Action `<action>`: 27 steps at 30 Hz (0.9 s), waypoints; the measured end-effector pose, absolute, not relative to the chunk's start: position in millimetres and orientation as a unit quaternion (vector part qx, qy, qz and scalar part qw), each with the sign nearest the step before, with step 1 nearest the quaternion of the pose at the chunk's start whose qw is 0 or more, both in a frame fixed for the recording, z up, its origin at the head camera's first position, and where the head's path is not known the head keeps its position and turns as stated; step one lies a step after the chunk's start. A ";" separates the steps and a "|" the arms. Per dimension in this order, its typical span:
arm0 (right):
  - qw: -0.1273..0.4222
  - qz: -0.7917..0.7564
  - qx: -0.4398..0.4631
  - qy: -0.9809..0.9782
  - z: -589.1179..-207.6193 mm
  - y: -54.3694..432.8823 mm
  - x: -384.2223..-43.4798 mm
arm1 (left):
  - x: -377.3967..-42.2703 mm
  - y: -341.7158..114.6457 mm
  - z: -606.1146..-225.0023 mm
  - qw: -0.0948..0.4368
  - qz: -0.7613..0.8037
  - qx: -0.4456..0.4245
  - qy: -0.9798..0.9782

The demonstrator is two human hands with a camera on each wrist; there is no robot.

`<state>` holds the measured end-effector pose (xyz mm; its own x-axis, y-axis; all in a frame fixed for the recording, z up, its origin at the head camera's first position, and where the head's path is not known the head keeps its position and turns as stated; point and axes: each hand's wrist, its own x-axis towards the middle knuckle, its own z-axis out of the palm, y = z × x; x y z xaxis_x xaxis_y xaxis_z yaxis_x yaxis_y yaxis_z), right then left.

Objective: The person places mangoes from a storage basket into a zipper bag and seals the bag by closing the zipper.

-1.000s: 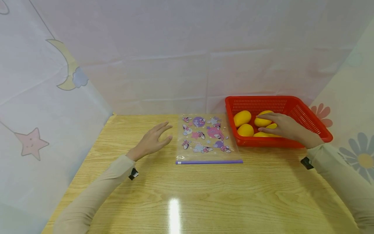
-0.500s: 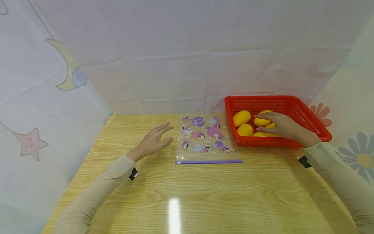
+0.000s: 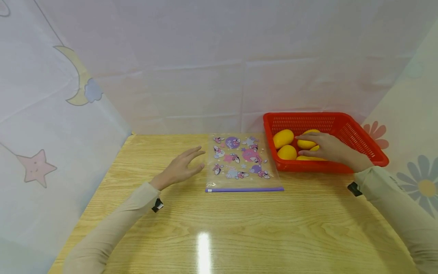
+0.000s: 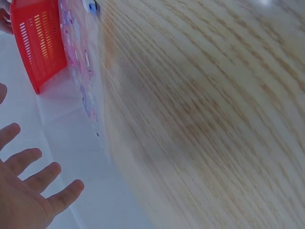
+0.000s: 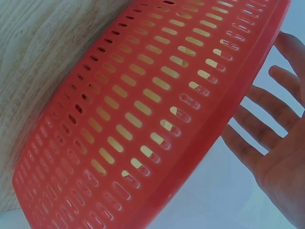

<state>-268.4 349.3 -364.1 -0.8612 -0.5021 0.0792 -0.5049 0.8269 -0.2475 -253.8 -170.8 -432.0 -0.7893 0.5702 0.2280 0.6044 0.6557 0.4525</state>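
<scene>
The right-hand grip [image 3: 328, 147], relaxed and empty, hangs directly over the smooth oval yellow fruits [image 3: 287, 152] inside the red perforated plastic basket [image 3: 308, 166], far nearer than the likewise empty left-hand grip [image 3: 178, 168].

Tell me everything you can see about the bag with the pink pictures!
The bag looks like thin, see-through plastic, printed with pink cartoon creatures, stars and purple and pink round patches. A purple strip runs along its near edge, with a small whitish slider at the left end. It lies flat on the table, left of the red basket; whether they touch isn't clear. Nothing grips it.
</scene>
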 end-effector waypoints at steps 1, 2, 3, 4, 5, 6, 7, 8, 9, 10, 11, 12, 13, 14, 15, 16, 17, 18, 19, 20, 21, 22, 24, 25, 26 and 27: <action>0.005 0.131 0.265 -0.955 -364.5 348.9 -268.7 | -253.3 -170.5 -432.2 0.032 -0.261 -0.323 -0.909; 0.005 0.130 0.266 -0.955 -364.9 348.6 -269.1 | -252.9 -170.0 -432.7 0.031 -0.263 -0.323 -0.909; 0.004 0.129 0.267 -0.955 -365.3 348.2 -269.5 | -252.4 -169.5 -433.1 0.031 -0.265 -0.324 -0.908; 0.003 0.127 0.268 -0.955 -365.8 347.9 -270.0 | -252.0 -169.0 -433.3 0.030 -0.266 -0.323 -0.908; 0.003 0.126 0.268 -0.955 -366.2 347.5 -270.5 | -251.6 -168.5 -433.8 0.030 -0.266 -0.323 -0.908; 0.003 0.124 0.269 -0.955 -366.7 347.2 -271.2 | -251.4 -168.0 -434.6 0.030 -0.266 -0.323 -0.908; 0.004 0.122 0.270 -0.955 -367.0 346.8 -271.6 | -251.2 -167.5 -435.0 0.031 -0.266 -0.324 -0.908; 0.003 0.122 0.269 -0.955 -367.2 346.4 -271.9 | -251.3 -167.0 -435.9 0.035 -0.263 -0.326 -0.907; 0.002 0.121 0.270 -0.955 -367.3 345.7 -272.1 | -251.0 -166.6 -436.4 0.037 -0.261 -0.328 -0.907; 0.002 0.120 0.272 -0.955 -367.4 345.1 -272.2 | -250.9 -166.3 -436.8 0.038 -0.259 -0.328 -0.908; 0.001 0.120 0.272 -0.955 -367.4 344.5 -272.5 | -250.5 -165.8 -437.3 0.040 -0.257 -0.330 -0.907; 0.000 0.121 0.272 -0.955 -367.4 343.9 -272.6 | -250.3 -165.4 -437.8 0.042 -0.255 -0.332 -0.907; -0.001 0.122 0.271 -0.955 -367.3 343.2 -272.7 | -249.8 -164.9 -438.1 0.041 -0.253 -0.332 -0.908; -0.001 0.122 0.271 -0.955 -367.4 342.7 -272.9 | -249.3 -164.4 -438.8 0.039 -0.252 -0.333 -0.908; -0.001 0.123 0.272 -0.954 -367.5 342.1 -273.2 | -248.6 -163.9 -439.1 0.036 -0.253 -0.332 -0.908; -0.001 0.125 0.271 -0.955 -367.8 341.7 -273.7 | -248.1 -163.3 -439.7 0.034 -0.252 -0.331 -0.909; -0.001 0.126 0.270 -0.955 -368.0 341.1 -274.3 | -247.4 -162.5 -440.2 0.032 -0.253 -0.332 -0.908; 0.000 0.125 0.271 -0.955 -368.3 340.6 -274.9 | -246.7 -162.0 -440.8 0.029 -0.255 -0.333 -0.907; -0.001 0.123 0.271 -0.955 -368.6 340.0 -275.5 | -245.9 -161.3 -441.2 0.027 -0.257 -0.334 -0.907; -0.002 0.123 0.271 -0.955 -369.0 339.3 -276.1 | -245.1 -160.6 -441.7 0.026 -0.259 -0.334 -0.906; -0.005 0.126 0.273 -0.954 -369.2 338.4 -276.6 | -244.3 -160.1 -442.1 0.025 -0.258 -0.335 -0.906; -0.006 0.126 0.277 -0.953 -369.5 337.6 -277.1 | -243.5 -159.6 -442.5 0.023 -0.258 -0.336 -0.906; -0.011 0.130 0.285 -0.950 -370.3 336.0 -278.3 | -242.5 -159.0 -443.4 0.022 -0.256 -0.336 -0.906; -0.013 0.134 0.289 -0.948 -370.8 335.0 -278.6 | -242.2 -158.7 -443.8 0.021 -0.254 -0.336 -0.907; -0.015 0.135 0.295 -0.946 -371.3 334.1 -279.2 | -241.9 -158.4 -444.1 0.021 -0.252 -0.336 -0.907; -0.016 0.135 0.300 -0.944 -371.9 333.3 -279.6 | -241.7 -158.0 -444.4 0.021 -0.251 -0.337 -0.907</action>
